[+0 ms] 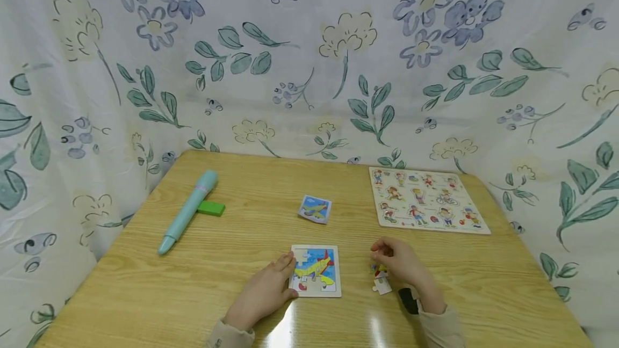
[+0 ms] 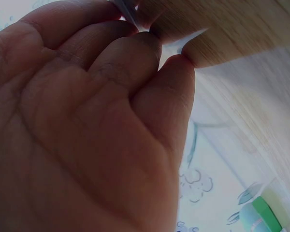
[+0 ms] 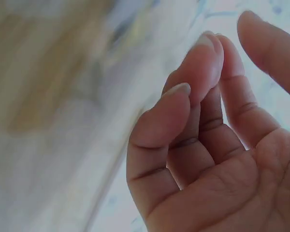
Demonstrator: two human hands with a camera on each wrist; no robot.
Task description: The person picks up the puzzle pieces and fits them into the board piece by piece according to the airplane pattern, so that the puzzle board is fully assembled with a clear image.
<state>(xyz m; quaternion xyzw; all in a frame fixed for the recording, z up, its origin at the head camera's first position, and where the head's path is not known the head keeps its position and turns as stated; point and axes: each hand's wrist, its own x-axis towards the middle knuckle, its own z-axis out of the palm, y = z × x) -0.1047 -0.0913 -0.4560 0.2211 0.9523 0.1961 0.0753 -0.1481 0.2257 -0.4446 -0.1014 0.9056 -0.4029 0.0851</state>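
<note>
A small square jigsaw puzzle (image 1: pixel 339 273) with a yellow airplane on blue lies in front of me, partly filled, with bare gaps at its upper left and along the bottom. My left hand (image 1: pixel 266 289) rests at its left edge, fingers nearly straight and the thumb by the lower corner. To the right, my right hand (image 1: pixel 400 262) hovers over a few loose puzzle pieces (image 1: pixel 382 285), partly covering them. In the right wrist view its fingers (image 3: pixel 159 130) bend loosely, the thumb stands apart, and nothing shows between them.
Behind the puzzle lies a small airplane picture card (image 1: pixel 315 209). A wooden board with children figures (image 1: pixel 427 200) sits at the back right. On the left are a teal marker-shaped stick (image 1: pixel 188 211) and a green block (image 1: pixel 211 208). A floral curtain (image 1: pixel 300 69) borders the table (image 1: pixel 251 192).
</note>
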